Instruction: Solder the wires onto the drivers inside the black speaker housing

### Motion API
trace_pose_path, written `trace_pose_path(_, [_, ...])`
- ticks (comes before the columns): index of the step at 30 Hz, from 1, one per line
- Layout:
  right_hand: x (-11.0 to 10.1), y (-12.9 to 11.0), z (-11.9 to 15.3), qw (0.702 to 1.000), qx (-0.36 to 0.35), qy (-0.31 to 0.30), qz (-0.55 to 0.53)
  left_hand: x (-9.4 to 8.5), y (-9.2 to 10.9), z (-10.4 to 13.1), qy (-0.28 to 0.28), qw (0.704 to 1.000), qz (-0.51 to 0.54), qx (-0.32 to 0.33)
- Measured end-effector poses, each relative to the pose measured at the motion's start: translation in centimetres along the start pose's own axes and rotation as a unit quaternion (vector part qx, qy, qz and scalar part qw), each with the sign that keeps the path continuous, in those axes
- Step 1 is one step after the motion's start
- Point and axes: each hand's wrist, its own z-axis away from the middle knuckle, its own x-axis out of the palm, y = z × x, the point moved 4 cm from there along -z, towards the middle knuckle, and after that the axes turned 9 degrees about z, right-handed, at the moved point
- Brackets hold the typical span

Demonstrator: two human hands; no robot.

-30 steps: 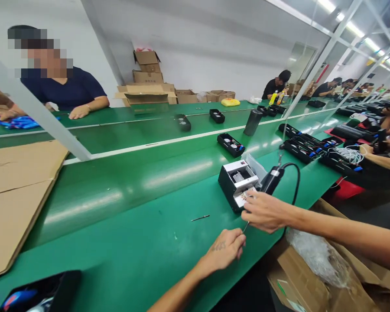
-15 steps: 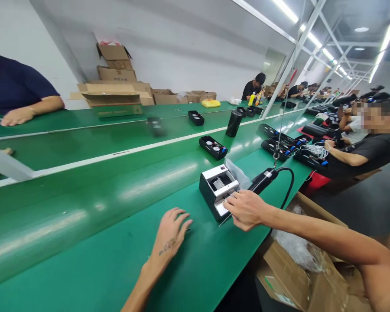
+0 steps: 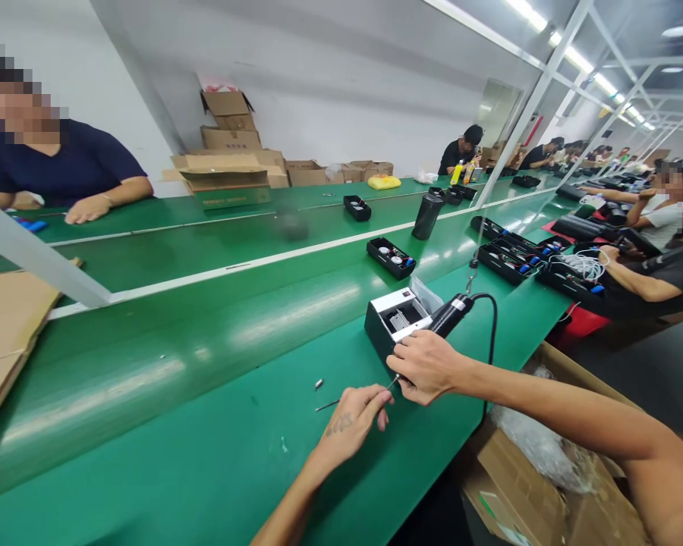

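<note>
My right hand (image 3: 424, 368) is closed around the front end of a black electric screwdriver (image 3: 449, 315), which hangs from a cable and hook. A thin metal bit (image 3: 394, 381) sticks out below this fist. My left hand (image 3: 353, 417) pinches at the bit with thumb and forefinger; the exact grip is partly hidden. Another thin rod (image 3: 326, 406) shows beside the left knuckles, its other end hidden by the hand. A small metal cylinder (image 3: 319, 384) lies on the green bench just beyond. Behind my right hand stands a black and silver screw feeder (image 3: 398, 315), its front partly covered.
Past the feeder sit an open black housing with round white parts (image 3: 391, 258) and a black cylinder (image 3: 428, 216). More housings (image 3: 504, 258) lie by a co-worker at right. A person in dark blue (image 3: 108, 174) sits across. A cardboard box (image 3: 524, 485) stands below the bench edge.
My left hand has moved right from bare bench to the bit, and its spread fingers have closed. The view has turned slightly left. The small metal cylinder now shows on the bench.
</note>
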Motion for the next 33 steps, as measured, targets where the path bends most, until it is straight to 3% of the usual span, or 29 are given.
trace_pose_path(5, [-0.7,0.2,-1.2,1.000,0.011,0.010,-0.021,0.3,-0.1,0.1,0.024,0.995,0.091,-0.014])
trace_pose_path(11, [-1.9,0.4,-1.9,0.999,-0.005,0.031,-0.030,-0.2,-0.4,-0.1,0.011,0.984,0.173,-0.028])
trace_pose_path(20, [-2.8,0.2,-1.7,0.999,0.000,0.031,-0.032,-0.5,-0.4,-0.1,0.007,0.978,0.205,-0.029])
trace_pose_path(33, [-1.9,0.2,-2.0,0.999,0.012,0.033,-0.021,0.3,-0.6,-0.3,0.006,0.968,0.249,-0.034])
